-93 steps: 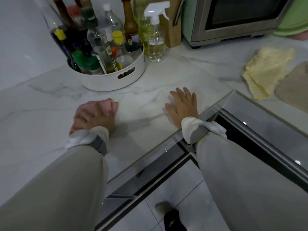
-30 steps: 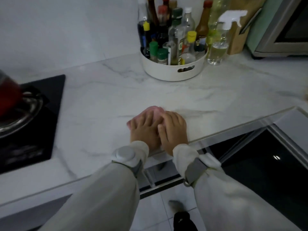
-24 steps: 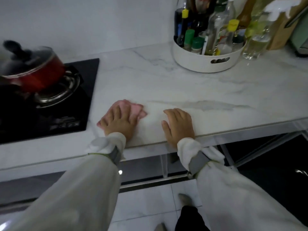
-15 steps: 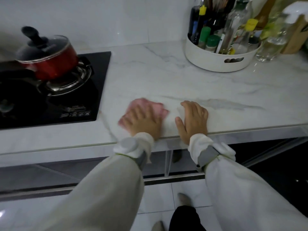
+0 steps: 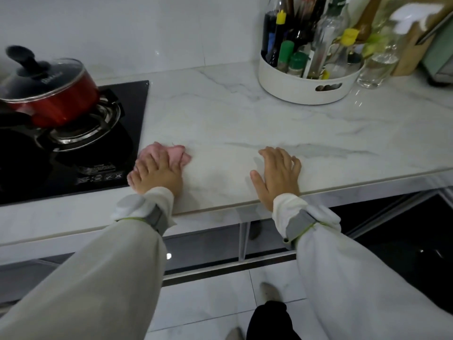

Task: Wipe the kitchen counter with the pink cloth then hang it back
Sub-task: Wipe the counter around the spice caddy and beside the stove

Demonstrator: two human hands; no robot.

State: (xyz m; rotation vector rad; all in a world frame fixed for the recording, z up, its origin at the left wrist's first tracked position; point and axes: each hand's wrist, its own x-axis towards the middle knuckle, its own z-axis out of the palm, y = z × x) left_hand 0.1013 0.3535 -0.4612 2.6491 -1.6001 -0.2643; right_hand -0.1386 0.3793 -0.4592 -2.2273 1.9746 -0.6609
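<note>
Pale grey sleeves with grey wrist straps come up from the bottom edge, over the white floor tiles (image 5: pixel 196 303) and the dark cabinet fronts under the desk (image 5: pixel 245 123). White marble with grey veins makes up the desk, and its front lip runs just behind both wrists. Taking the pink cloth (image 5: pixel 171 153) as the landmark: it lies crumpled in a small bunched wad on the marble near the front lip, its folds showing past the fingertips, its near part hidden under the palm. The left hand (image 5: pixel 157 174) lies on top of the pink cloth with fingers straight and spread, pressing it flat to the desk rather than curling round it. To the right of the pink cloth, well apart from it, the right hand (image 5: pixel 278 174) rests palm down on bare marble at the lip, fingers relaxed and slightly spread, holding nothing. Just beside the pink cloth on its left is the edge of the black glass hob (image 5: pixel 73 165); the left hand's outer edge reaches over that border. Farther back and left of the pink cloth, a red pot (image 5: pixel 56 101) with a glass lid and black knob sits on the burner ring. Farther back and right of the pink cloth stands a round white caddy (image 5: pixel 306 89) crowded with bottles and jars, and past it a clear spray bottle (image 5: pixel 382 57), blurred, against the white wall.
</note>
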